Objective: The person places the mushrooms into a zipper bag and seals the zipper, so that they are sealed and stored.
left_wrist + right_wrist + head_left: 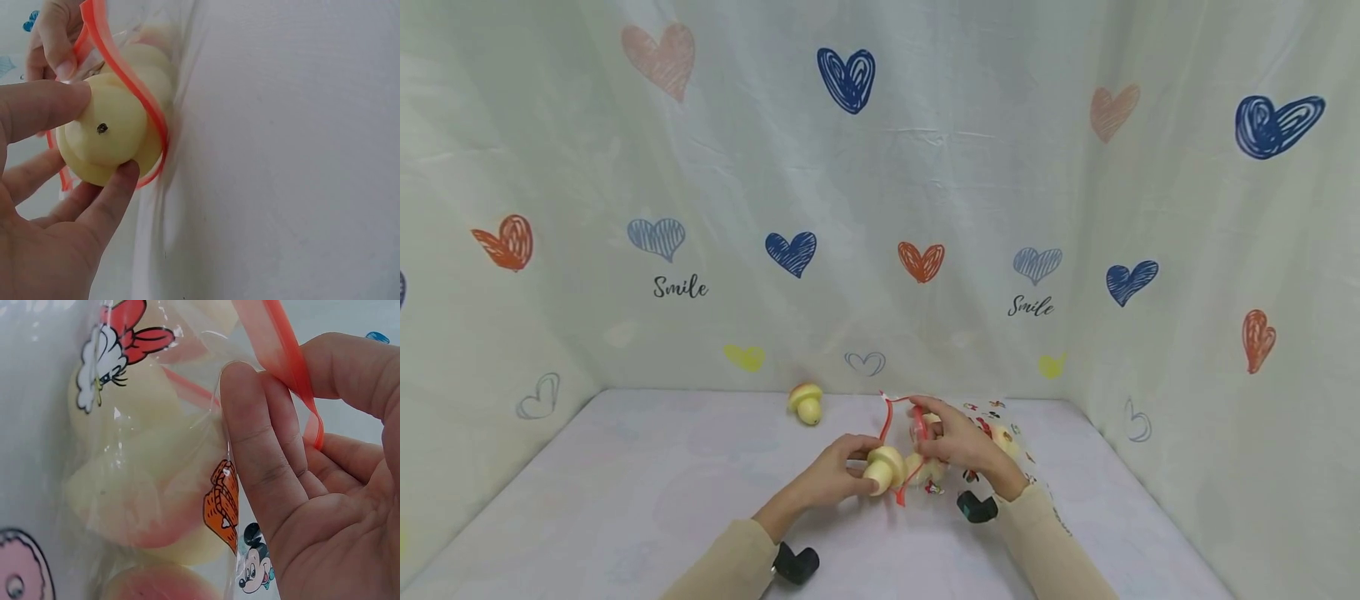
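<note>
White bench (662,492) before you carries one clear, cartoon-printed bag (220,503) with a red rim (128,76). Your two hands are half closed: the left hand (829,477) curls round the held mushroom (112,115), the right hand (958,437) pinches the rim. The held mushroom sits at the bag's mouth, long axis running toward you, stem end near and slightly left, cap toward the bag. One rear mushroom (807,403) lies far back; you cannot count the overlapping bagged mushrooms (128,509). The held one is smooth, pale yellow, with one dark spot (102,129) on its stem tip.
</note>
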A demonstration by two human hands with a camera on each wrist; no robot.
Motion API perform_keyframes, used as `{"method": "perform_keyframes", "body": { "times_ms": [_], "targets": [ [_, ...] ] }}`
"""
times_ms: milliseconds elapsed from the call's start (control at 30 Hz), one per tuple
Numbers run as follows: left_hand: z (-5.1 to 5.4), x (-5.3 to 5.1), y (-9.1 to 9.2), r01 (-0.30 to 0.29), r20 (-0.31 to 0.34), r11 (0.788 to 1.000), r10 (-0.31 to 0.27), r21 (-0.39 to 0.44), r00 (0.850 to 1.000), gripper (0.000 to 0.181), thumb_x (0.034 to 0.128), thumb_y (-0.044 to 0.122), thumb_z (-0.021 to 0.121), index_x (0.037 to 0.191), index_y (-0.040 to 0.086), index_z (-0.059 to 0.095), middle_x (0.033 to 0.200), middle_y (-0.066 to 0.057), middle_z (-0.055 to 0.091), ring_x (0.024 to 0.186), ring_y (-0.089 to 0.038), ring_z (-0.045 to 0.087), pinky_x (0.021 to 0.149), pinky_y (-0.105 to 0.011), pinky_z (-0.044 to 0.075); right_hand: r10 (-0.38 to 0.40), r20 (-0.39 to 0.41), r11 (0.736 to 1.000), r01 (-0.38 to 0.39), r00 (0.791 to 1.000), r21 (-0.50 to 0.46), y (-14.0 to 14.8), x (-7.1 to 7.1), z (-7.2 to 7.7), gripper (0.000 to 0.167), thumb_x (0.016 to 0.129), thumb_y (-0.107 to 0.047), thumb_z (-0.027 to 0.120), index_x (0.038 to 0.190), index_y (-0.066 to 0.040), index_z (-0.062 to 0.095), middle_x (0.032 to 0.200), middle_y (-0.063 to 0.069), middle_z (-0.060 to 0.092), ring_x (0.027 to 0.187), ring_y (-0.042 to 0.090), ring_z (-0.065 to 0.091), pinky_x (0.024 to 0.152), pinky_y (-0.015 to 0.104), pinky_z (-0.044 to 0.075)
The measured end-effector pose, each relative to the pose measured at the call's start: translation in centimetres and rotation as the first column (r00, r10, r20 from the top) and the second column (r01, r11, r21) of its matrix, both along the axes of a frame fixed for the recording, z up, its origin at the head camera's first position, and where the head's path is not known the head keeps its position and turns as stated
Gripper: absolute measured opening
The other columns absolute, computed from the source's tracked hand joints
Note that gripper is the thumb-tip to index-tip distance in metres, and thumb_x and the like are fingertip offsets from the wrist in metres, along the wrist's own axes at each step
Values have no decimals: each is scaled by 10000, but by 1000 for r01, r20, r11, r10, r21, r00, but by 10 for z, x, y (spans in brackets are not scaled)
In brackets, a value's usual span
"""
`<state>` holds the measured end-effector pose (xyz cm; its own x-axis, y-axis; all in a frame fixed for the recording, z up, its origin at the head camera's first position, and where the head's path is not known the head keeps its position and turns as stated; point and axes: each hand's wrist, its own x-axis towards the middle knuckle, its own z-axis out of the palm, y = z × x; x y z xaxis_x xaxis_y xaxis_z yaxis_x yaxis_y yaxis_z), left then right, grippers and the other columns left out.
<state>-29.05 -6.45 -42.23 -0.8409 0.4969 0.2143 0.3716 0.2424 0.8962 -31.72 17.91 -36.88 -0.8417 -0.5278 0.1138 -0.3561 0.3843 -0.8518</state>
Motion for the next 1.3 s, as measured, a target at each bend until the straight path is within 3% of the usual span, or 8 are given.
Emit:
{"method": "perform_keyframes", "body": {
  "times_ms": [233,600,800,867,1033,1300],
  "targets": [
    [-2,-3,4,-3,0,1000,3,-9,1000,534,814,48,718,1298,-26,505,1251,-122,561,1182,-325,517,893,-357,510,3,12,1000,-3,1000,-9,-3,12,13,676,834,62,620,1443,-82,364,1334,147,457,727,195,533,476,227,377],
    [-1,-5,10,-9,12,999,10,-38,1000,501,810,57,722,1277,13,546,1260,-114,567,1165,-332,533,870,-344,521,-9,-10,999,10,1000,32,-3,9,12,669,836,55,622,1439,-92,373,1306,138,474,688,167,509,493,218,379],
    [-3,-7,14,-5,18,998,6,-55,1000,512,804,53,729,1285,32,553,1264,-95,572,1151,-300,548,847,-315,528,-47,-17,996,49,999,68,1,-5,-7,702,836,20,644,1459,-122,352,986,159,520,618,142,477,471,233,382],
    [-3,-7,16,-10,16,998,12,-64,1000,516,805,61,731,1289,42,554,1261,-79,575,1141,-278,556,841,-304,528,-46,-15,997,47,999,63,2,-8,-10,706,836,5,651,1461,-125,351,1006,159,529,635,146,491,476,236,394],
    [-2,-8,18,-11,-1,997,11,-76,1000,518,805,68,736,1290,44,555,1250,-70,579,1104,-258,573,823,-299,531,-6,-26,999,7,1000,33,3,-10,-10,688,833,12,638,1453,-103,364,1342,154,465,697,167,518,510,228,415],
    [-3,-10,22,-14,-30,996,12,-84,999,498,800,50,728,1272,28,568,1193,-84,582,1011,-225,599,785,-264,525,3,-28,1000,-2,1000,28,4,-9,-9,676,831,17,618,1448,-81,361,1344,176,454,741,179,542,527,232,422]
  ]
}}
